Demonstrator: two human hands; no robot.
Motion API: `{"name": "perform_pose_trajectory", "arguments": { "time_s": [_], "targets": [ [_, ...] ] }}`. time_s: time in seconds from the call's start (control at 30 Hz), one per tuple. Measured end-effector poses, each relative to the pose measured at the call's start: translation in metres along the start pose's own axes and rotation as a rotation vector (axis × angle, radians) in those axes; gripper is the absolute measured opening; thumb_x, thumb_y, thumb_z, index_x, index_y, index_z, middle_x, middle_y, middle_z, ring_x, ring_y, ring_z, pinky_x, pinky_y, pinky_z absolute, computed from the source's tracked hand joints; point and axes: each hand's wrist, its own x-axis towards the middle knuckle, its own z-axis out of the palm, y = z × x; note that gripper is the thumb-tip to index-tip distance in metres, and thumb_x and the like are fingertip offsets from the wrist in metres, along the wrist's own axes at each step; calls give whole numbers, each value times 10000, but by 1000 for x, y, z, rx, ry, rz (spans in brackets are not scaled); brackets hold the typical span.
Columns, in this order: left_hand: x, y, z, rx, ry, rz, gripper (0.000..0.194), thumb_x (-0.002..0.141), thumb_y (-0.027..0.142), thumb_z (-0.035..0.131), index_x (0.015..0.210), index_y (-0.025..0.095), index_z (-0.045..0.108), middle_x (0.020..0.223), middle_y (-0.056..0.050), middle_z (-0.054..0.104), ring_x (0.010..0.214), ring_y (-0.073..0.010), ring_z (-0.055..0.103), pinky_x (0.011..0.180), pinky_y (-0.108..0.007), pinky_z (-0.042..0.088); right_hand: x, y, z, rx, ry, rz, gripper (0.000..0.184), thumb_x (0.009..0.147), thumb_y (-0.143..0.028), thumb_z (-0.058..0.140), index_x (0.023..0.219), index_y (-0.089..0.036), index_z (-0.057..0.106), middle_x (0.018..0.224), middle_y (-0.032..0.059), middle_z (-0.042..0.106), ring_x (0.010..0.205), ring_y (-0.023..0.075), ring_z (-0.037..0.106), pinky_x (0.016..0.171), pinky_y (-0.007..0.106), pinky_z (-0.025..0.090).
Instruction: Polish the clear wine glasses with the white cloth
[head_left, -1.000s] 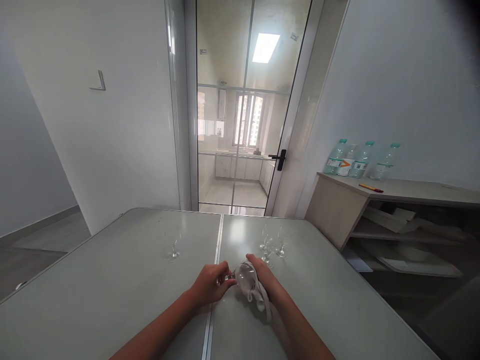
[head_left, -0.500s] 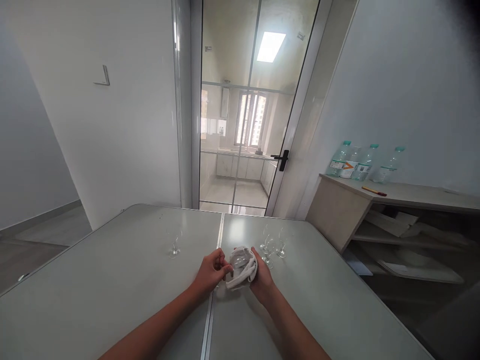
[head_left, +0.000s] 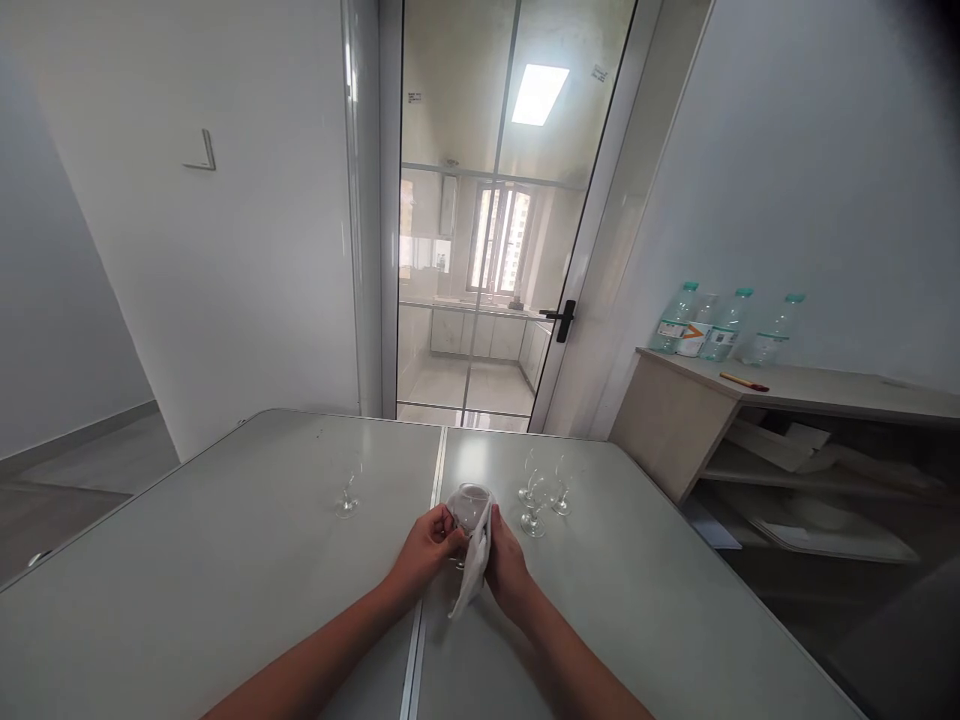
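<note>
Above the middle of the table, a clear stemmed glass (head_left: 469, 508) is tilted with its bowl facing away and up. My left hand (head_left: 430, 543) pinches the glass from the left, fingers closed on it. On the other side, my right hand (head_left: 510, 560) is wrapped round a white cloth (head_left: 474, 572) that lies against the bowl's right side and hangs down below it. The glass's stem and base are mostly hidden by the cloth and fingers.
Several stemmed glasses (head_left: 532, 522) stand just right of my hands. A lone stemmed glass (head_left: 348, 503) stands on the left half of the table (head_left: 247, 560). A shelf unit (head_left: 679, 420) with bottles (head_left: 721, 330) on top is at the right; a glazed door (head_left: 495, 250) is behind.
The cloth has come away from around the glass to its right side and now hangs down. More of the bowl shows. My right hand has moved slightly left.
</note>
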Motion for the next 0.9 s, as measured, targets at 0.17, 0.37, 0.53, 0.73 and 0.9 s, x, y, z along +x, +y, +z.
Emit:
{"name": "perform_pose_trajectory", "arguments": {
  "time_s": [0.17, 0.37, 0.53, 0.73, 0.9],
  "targets": [
    [-1, 1, -7, 202, 68, 54, 397, 802, 403, 757, 685, 190, 444, 655, 43, 484, 623, -116, 481, 574, -214, 393, 1, 2, -5, -239, 60, -101, 616, 862, -761, 556, 1128, -220, 681, 1026, 55, 689, 1012, 225, 605, 951, 346, 469],
    [-4, 8, -11, 366, 153, 96, 286, 755, 297, 763, 712, 193, 500, 689, 34, 505, 663, -135, 481, 576, -222, 383, 0, -3, -5, -350, 49, -107, 643, 858, -791, 519, 1053, -202, 690, 1009, 67, 680, 1010, 237, 594, 951, 344, 459],
    [-2, 9, -13, 340, 185, 213, 472, 720, 267, 815, 1131, 242, 585, 1091, -47, 674, 994, -215, 619, 791, -291, 487, 0, -2, -3, -375, -20, -58, 638, 907, -761, 468, 1072, -187, 692, 963, 63, 684, 902, 219, 602, 863, 333, 478],
    [-1, 18, -13, 9, 44, 104, 739, 839, 394, 760, 1470, 280, 393, 1297, -141, 661, 1130, -267, 654, 951, -400, 518, 2, 3, -1, -391, -185, -85, 554, 867, -684, 624, 1038, -164, 705, 876, 45, 695, 810, 201, 601, 788, 312, 474],
    [1, 21, -17, -100, 24, 108, 500, 860, 459, 735, 1270, 236, 556, 1311, -156, 669, 1142, -288, 655, 990, -426, 497, -2, -6, 1, -310, -210, 48, 500, 771, -621, 769, 923, -148, 708, 785, 26, 660, 697, 161, 559, 669, 266, 430]
  ]
}}
